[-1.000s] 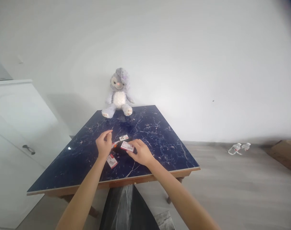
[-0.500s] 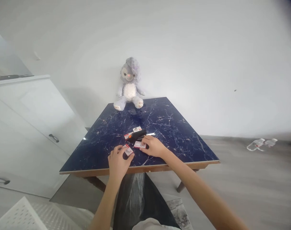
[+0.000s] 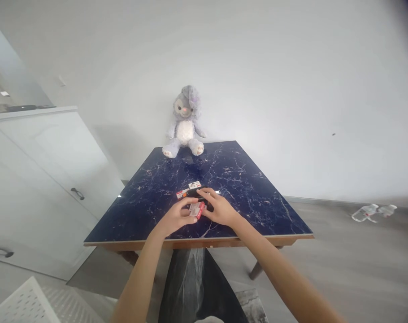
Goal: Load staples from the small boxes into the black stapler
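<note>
My left hand (image 3: pixel 175 218) is closed around a small red-and-white box (image 3: pixel 196 209), with its fingers on top and thumb along the near side. My right hand (image 3: pixel 221 209) is curled just to the right, its thumb by the box's red end. Between its thumb and fingers a pale bit of a second small box (image 3: pixel 210 207) shows; most of that one is hidden. Beyond the hands lies a black tool with an orange part (image 3: pixel 191 193), partly covered by my right fingers. Two more small boxes rest about it: a white one (image 3: pixel 194 185) and a red-and-white one (image 3: pixel 180 194).
A grey plush toy (image 3: pixel 184 123) sits at the far edge of the dark blue marbled table (image 3: pixel 251 193), against the wall. White cabinets (image 3: pixel 49 179) stand to the left. Plastic bottles (image 3: pixel 365 212) lie on the floor at right. A white perforated basket (image 3: pixel 25 305) is at lower left.
My left hand has brought its box rightward and turned it, up against the box by my right hand. The right hand has shifted slightly. The view has tilted a little.
</note>
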### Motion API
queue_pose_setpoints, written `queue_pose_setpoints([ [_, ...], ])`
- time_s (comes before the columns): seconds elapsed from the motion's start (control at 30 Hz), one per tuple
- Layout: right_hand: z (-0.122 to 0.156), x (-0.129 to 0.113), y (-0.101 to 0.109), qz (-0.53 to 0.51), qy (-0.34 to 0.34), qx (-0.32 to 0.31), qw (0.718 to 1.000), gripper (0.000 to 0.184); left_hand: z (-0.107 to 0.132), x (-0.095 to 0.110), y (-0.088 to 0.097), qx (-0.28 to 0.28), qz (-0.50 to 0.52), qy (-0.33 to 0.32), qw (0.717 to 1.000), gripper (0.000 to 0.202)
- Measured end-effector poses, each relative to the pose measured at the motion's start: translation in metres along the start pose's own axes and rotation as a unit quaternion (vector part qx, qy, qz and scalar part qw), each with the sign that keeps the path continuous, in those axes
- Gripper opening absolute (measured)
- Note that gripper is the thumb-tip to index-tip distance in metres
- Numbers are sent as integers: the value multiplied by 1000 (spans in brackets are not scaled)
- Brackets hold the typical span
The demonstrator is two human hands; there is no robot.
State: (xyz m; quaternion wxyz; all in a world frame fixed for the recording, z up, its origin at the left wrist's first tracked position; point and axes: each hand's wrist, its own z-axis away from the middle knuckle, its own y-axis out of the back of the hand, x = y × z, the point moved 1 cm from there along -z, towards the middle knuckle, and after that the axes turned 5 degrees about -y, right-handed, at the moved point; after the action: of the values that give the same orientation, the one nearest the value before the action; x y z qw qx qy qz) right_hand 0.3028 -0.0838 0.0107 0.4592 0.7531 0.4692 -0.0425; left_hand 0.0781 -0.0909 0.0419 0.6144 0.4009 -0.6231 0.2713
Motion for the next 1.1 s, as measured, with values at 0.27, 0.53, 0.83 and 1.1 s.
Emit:
queue_pose_setpoints([
  [0.27, 2, 6, -3, -57, 1, -42, 998, 42, -13, -32, -6, 14, 171, -26, 985, 58],
  [0.53, -5, 16, 0, -326, -161, -71, 929, 52, -22, -19, -1, -15, 206, -17, 978, 72],
  [0.83, -6, 31, -5, -400, -236, -49, 884, 44, -33, -18, -14, 144, 144, -17, 979, 50],
  [1.1, -1, 16, -1, -310, -212, -79, 923, 41, -23, -39, -24, 199, 110, -16, 974, 27],
])
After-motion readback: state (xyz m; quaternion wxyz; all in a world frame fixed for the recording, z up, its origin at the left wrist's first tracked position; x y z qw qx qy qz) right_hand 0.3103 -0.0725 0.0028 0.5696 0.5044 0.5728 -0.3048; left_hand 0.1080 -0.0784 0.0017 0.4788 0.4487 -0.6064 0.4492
